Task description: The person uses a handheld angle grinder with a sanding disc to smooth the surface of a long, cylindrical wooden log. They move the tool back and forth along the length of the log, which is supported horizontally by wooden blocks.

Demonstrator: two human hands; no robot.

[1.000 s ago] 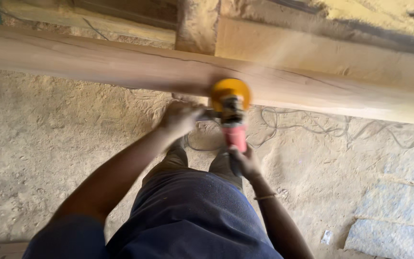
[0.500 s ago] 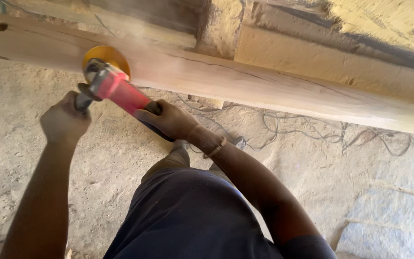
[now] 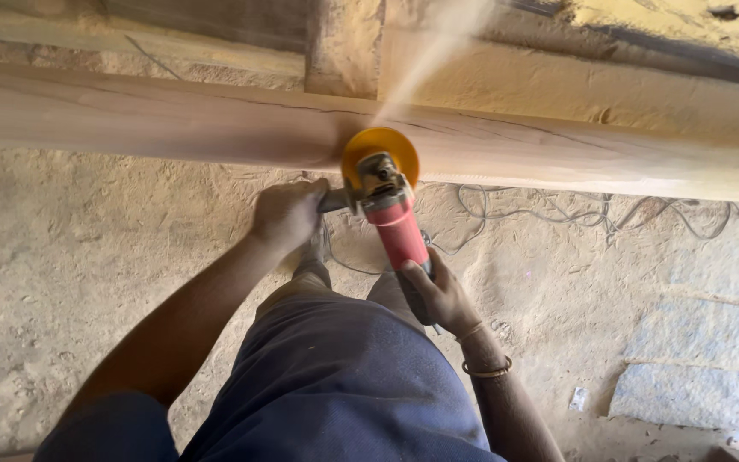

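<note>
Against the near edge of the long pale wooden beam (image 3: 173,120), which runs across the upper part of the view, sits the yellow sanding disc (image 3: 380,154) of a red-bodied handheld angle grinder (image 3: 391,214). Disc and beam are touching near the middle of the beam's length, and a plume of fine sawdust (image 3: 429,51) streams up and away from the contact point. The left hand (image 3: 286,214) is clenched around the grinder's dark side handle, just left of the disc. The right hand (image 3: 440,293) is wrapped around the rear of the red body, fingers (image 3: 412,272) closed on it; two thin metal bangles (image 3: 487,368) sit on that wrist. The grinder body tilts from the disc down toward the person. Below the beam, a tangle of thin cable (image 3: 558,214) lies on the sawdust-covered floor (image 3: 87,282). Grey stone slabs (image 3: 703,368) lie on the floor toward the lower right corner. Dark blue trousers (image 3: 335,385) fill the lower centre.
</note>
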